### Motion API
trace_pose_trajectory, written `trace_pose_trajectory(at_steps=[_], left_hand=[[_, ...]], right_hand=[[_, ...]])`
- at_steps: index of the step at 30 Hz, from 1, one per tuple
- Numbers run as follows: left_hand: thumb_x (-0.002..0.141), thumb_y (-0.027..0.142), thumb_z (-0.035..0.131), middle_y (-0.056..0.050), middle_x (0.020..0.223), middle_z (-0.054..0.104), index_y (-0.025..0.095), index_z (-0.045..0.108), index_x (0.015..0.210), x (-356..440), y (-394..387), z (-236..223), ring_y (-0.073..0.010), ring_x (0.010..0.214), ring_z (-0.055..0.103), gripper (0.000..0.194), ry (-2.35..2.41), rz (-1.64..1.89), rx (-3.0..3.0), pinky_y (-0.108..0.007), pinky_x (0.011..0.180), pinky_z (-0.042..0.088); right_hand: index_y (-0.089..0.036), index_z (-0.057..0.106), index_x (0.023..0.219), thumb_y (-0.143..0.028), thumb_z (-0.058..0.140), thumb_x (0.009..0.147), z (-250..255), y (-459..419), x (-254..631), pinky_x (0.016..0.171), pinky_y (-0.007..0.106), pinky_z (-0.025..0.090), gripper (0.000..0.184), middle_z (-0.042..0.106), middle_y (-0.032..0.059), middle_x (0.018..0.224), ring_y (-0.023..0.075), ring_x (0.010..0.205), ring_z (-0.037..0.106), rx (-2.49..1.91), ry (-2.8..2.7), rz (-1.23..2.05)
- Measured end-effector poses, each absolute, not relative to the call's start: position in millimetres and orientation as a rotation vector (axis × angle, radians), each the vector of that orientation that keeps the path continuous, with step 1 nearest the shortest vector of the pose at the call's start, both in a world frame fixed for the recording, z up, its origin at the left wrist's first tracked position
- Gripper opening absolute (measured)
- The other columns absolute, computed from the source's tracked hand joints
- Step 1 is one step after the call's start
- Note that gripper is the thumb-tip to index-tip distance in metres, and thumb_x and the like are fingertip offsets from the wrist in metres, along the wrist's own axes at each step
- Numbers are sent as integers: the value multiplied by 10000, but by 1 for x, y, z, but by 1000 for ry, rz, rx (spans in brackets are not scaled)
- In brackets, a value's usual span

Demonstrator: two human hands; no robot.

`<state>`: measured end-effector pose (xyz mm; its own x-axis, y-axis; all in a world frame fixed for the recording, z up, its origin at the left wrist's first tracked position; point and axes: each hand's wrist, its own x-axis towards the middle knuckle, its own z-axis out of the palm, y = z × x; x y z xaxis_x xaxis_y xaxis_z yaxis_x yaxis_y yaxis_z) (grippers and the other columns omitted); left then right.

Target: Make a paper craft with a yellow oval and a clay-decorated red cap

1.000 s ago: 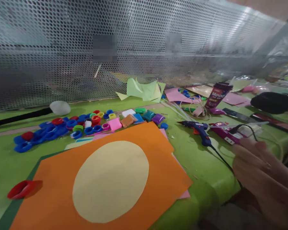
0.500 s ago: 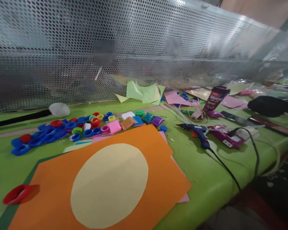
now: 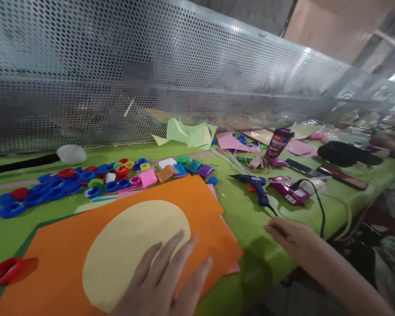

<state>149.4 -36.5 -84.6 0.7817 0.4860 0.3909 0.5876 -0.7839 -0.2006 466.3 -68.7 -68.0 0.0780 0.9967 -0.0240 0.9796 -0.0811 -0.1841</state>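
Note:
Over the cream paper oval, my left hand is open, palm down with fingers spread. I cannot tell whether it touches the paper. The oval lies on orange card. My right hand is at the table's front side with its fingers curled together; what they hold, if anything, is hidden. Just beyond it is a blue hot glue gun, lying on its side, its black cord passing behind that hand. A red plastic ring rests at the card's left edge.
Blue and red plastic rings and small clay packets lie behind the card. A purple power strip, a dark cup and phones are rightward. A perforated metal panel backs the green table. Another person's hand shows far right.
Both my hands have come into view, the left over the oval and the right near the glue gun's cord. The view has shifted a little to the right.

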Motion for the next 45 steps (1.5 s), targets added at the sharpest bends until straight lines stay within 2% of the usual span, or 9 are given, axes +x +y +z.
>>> trace_pose_trajectory(at_steps=[3, 8, 12, 16, 22, 25, 29, 36, 45], left_hand=[[784, 201, 401, -76, 1344, 436, 231, 396, 1301, 153, -33, -104, -360, 1245, 303, 519, -817, -317, -2556, -562, 1006, 127], [754, 220, 440, -67, 1358, 426, 241, 324, 1342, 141, -21, -123, -359, 1224, 336, 600, -750, -227, -2573, -576, 1005, 71], [798, 304, 448, -32, 1322, 477, 279, 347, 1328, 139, -13, -120, -311, 1187, 388, 541, -674, -269, -2593, -495, 1038, -1], [805, 239, 441, -31, 1265, 534, 301, 319, 1338, 142, -7, -121, -298, 1145, 439, 550, -603, -297, -2591, -491, 1036, -3], [844, 220, 376, -22, 1278, 521, 249, 356, 1324, 144, -10, -123, -270, 1131, 476, 481, -570, -347, -2611, -417, 1022, 139], [862, 223, 348, -7, 1244, 552, 226, 345, 1331, 144, -10, -120, -221, 1095, 514, 469, -492, -374, -2648, -352, 988, 229], [860, 185, 310, -6, 1205, 587, 180, 371, 1317, 138, -7, -119, -187, 1114, 490, 461, -507, -423, -2668, -354, 1079, 69], [801, 221, 397, -19, 1270, 530, 201, 477, 1240, 132, -9, -131, -228, 1353, 22, 446, -579, -427, -2632, -433, 1089, -48], [837, 265, 373, -5, 1271, 531, 216, 450, 1263, 133, -7, -128, -201, 1337, 158, 435, -559, -467, -2635, -396, 1096, -55]], right_hand=[[-204, 522, 642, -252, 420, 866, -49, -34, 422, 475, 244, 376, 251, 596, 19, 604, 162, 543, 575, -2236, -2094, 185], [-174, 582, 703, -265, 427, 887, -21, 13, 376, 441, 212, 359, 257, 608, 8, 628, 130, 544, 576, -2220, -2242, 201], [-116, 597, 863, -280, 496, 880, -12, 52, 360, 610, 292, 490, 194, 632, 31, 785, 134, 672, 604, -2260, -2298, 185], [-110, 562, 1035, -277, 412, 911, -25, 67, 341, 727, 354, 492, 255, 617, 101, 1004, 205, 899, 597, -1958, -2434, 158], [-83, 309, 1338, -436, 415, 888, -65, 56, 317, 1051, 379, 248, 582, 282, 117, 1417, 231, 1292, 246, -1313, -2741, 265], [-43, 227, 1370, -477, 382, 887, -76, 57, 311, 1084, 397, 151, 668, 200, 135, 1440, 238, 1324, 143, -1178, -2791, 309], [-16, 162, 1383, -503, 322, 896, -84, 61, 311, 1097, 370, 80, 708, 146, 150, 1449, 234, 1331, 97, -1105, -2785, 347], [-11, 147, 1386, -564, 288, 876, -92, 64, 314, 1092, 396, 17, 765, 149, 175, 1442, 239, 1331, 101, -1098, -2759, 402], [-23, 143, 1389, -588, 259, 869, -93, 62, 314, 1089, 414, 28, 777, 135, 167, 1447, 239, 1332, 88, -1101, -2762, 409]])
